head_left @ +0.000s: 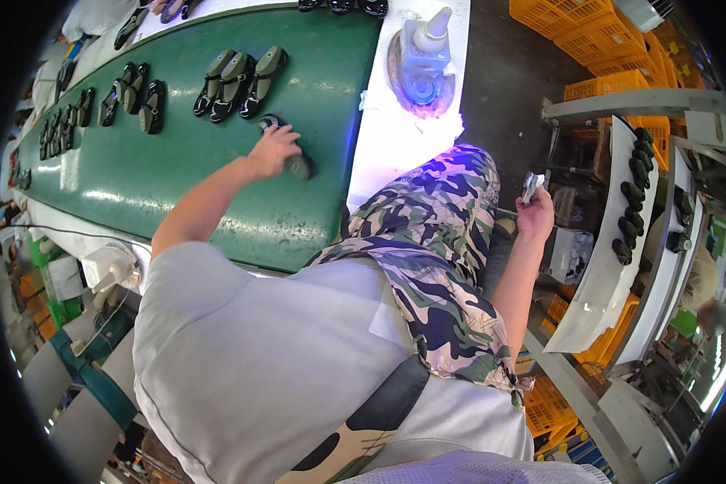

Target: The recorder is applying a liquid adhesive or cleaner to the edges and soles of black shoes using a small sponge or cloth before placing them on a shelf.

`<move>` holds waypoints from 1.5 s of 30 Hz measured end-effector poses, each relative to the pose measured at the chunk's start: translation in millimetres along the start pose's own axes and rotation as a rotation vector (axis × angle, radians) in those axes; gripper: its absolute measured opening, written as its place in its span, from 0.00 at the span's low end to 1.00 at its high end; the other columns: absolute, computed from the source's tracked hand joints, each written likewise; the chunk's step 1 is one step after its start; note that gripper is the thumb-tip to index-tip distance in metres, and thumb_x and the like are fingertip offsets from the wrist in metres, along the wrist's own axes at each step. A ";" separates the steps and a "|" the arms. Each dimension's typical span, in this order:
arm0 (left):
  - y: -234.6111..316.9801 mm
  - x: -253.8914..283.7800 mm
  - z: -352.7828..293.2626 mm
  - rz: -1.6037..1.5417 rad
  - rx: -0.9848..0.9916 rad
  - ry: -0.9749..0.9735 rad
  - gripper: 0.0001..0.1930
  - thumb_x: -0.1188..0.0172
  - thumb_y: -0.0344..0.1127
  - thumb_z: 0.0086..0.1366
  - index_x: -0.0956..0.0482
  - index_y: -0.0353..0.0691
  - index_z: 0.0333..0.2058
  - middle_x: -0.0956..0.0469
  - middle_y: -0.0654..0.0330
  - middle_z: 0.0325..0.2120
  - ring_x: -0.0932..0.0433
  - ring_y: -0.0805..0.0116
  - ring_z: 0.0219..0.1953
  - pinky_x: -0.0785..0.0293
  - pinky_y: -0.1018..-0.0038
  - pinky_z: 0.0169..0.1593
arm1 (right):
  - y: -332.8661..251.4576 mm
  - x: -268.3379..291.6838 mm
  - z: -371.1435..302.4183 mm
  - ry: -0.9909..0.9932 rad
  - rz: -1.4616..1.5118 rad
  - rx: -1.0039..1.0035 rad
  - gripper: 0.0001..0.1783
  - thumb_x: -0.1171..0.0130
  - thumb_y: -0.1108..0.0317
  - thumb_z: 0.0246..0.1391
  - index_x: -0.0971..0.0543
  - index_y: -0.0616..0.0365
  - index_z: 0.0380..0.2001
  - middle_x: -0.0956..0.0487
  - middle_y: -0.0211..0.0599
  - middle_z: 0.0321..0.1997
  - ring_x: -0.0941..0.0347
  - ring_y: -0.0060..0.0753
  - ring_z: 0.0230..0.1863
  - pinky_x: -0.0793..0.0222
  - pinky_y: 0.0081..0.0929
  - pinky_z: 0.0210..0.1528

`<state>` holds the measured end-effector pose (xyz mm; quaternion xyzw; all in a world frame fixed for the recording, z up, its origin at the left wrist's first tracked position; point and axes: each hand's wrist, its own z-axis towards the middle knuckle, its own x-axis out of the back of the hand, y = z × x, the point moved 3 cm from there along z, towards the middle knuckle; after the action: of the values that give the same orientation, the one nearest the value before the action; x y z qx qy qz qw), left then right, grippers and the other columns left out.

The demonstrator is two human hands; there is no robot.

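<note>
My left hand [273, 152] reaches over the green conveyor belt with its fingers closed around the middle of a black shoe [299, 167]. The hand hides much of that shoe; its two ends show on either side. Out to my right, away from the belt, my right hand [536, 216] is raised and pinches a small silvery-white object [531, 186]. Its exact kind is too small to make out. Just beyond my left hand, three black strappy shoes [235, 81] with greyish-green insoles lie side by side on the belt.
More black shoes [151, 109] are spread along the belt [181, 173]. A bluish bottle with a pale nozzle [432, 36] stands on the white ledge [379, 133] beside it. Racks with shoes on a white shelf [593, 282] and orange crates [577, 32] are at the right.
</note>
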<state>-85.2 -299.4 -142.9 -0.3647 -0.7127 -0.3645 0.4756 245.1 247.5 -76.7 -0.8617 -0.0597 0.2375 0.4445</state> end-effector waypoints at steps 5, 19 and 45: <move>33.0 -37.2 -42.4 -0.575 0.740 0.341 0.44 0.26 0.50 0.42 0.30 0.40 0.59 0.31 0.45 0.60 0.37 0.52 0.66 0.37 0.61 0.66 | 4.2 -39.8 10.8 -0.089 0.008 0.001 0.05 0.38 0.66 0.56 0.23 0.53 0.33 0.21 0.30 0.30 0.26 0.30 0.30 0.31 0.34 0.32; 7.9 -4.3 13.8 -1.189 0.817 -0.160 0.33 0.25 0.40 0.42 0.23 0.33 0.48 0.18 0.53 0.40 0.18 0.59 0.43 0.23 0.63 0.52 | 2.2 -67.2 -8.4 0.035 -0.132 0.147 0.08 0.32 0.71 0.51 0.23 0.54 0.30 0.23 0.27 0.25 0.30 0.20 0.23 0.36 0.21 0.25; 239.9 210.4 141.4 -0.618 -0.549 0.567 0.27 0.25 0.33 0.51 0.21 0.35 0.50 0.16 0.59 0.41 0.17 0.67 0.43 0.22 0.71 0.52 | -40.8 -188.6 -99.0 -0.339 -0.108 0.194 0.10 0.30 0.75 0.44 0.23 0.64 0.28 0.23 0.32 0.26 0.27 0.22 0.26 0.30 0.22 0.29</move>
<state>5.1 -28.0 57.2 -0.1350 -0.5079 -0.7472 0.4068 129.4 139.7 71.6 -0.7581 -0.1564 0.3597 0.5210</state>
